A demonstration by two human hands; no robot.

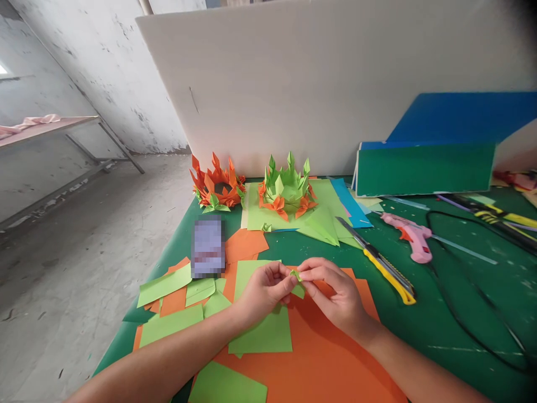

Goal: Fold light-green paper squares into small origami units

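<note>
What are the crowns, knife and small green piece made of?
Green piece: probably matte paper, since it looks folded. Orange crown and green crown: seemingly matte paper, by the creased points. Knife: smooth yellow, plastic-looking handle; grey blade looks metal.

The light is even and rather bright, like daylight; at the left edge, one small white patch of glare (2,69) is overexposed. Below the bare right hand (342,299), a soft shadow falls on the large orange paper sheet (335,364). The tall, flat white board (293,84) looks greyish — the upper right corner is dark and blurred. Wide-lens distortion stretches the bare left forearm (176,357) towards the lower edge, and coarse pixels cover a purplish rectangular object (208,246).
</note>
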